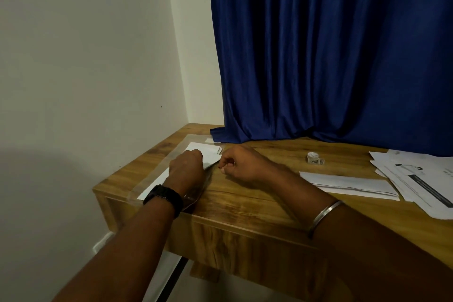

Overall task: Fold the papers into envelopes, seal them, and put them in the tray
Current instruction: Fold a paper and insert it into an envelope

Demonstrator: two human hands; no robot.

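Closing step of one round, by the look of it: laying a finished envelope (199,148) into the clear tray (158,162) at the left corner of the tabletop (245,203).

Over the tray, the left hand (187,167), curled down on the envelope's right edge and apparently gripping it. Just right of the tray, the right hand (241,164), curled with thumb against forefinger near the envelope's corner; impossible to tell whether pinching paper or nothing.

Well right of the tray, a folded envelope (350,185) lying flat. Farther right again, a loose stack of papers (421,179). Also right of the tray, nearer the curtain (318,56), a small tape roll (313,157).

Next, probably: let go, lift both hands clear of the tray wall without dragging the envelope back out, then reach right for the folded envelope.
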